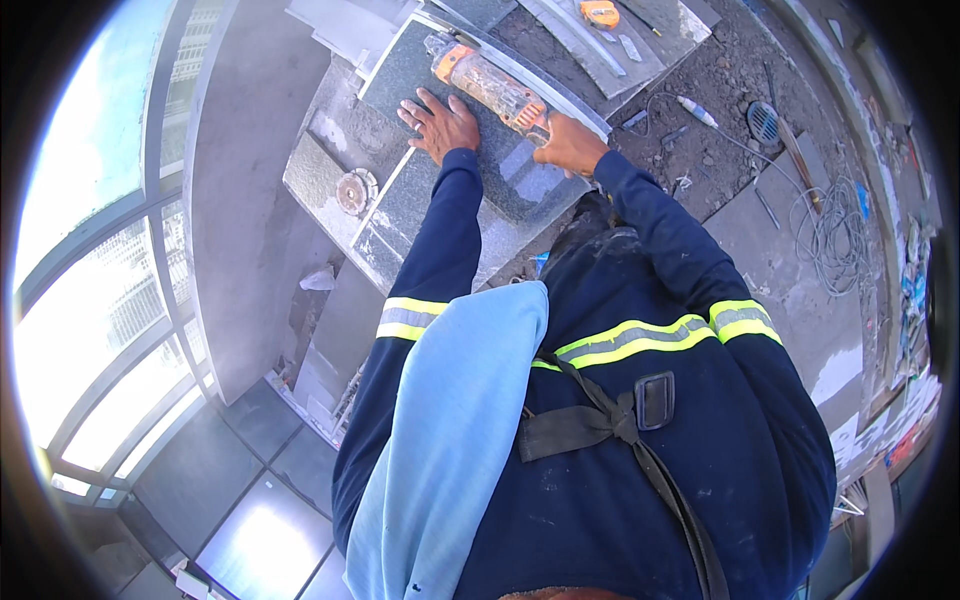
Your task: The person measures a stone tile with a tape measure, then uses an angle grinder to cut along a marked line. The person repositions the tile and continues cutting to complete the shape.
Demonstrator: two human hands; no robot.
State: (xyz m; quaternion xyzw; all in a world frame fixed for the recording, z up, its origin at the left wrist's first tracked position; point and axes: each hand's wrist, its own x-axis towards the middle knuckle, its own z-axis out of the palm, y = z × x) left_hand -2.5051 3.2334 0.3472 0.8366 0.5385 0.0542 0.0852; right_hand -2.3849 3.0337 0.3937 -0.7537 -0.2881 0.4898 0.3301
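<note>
My right hand (574, 146) is wrapped round the rear end of a dusty orange angle grinder (492, 86). The grinder lies across a dark grey stone slab (400, 72), its head pointing away to the upper left. My left hand (442, 126) rests on the same slab with its fingers spread, just left of the grinder's body, holding nothing. A thin pale line crosses the stone near that wrist. Left of my left forearm, a round, worn disc (356, 191) lies on a rougher stone piece (322, 172).
An orange tape measure (600, 13) sits on a board at the top. Right of the slab are broken soil (690, 150), a white cable connector (697, 110), a round drain grate (763, 122) and a coiled grey cable (835, 240). A wall (240, 200) and windows stand left.
</note>
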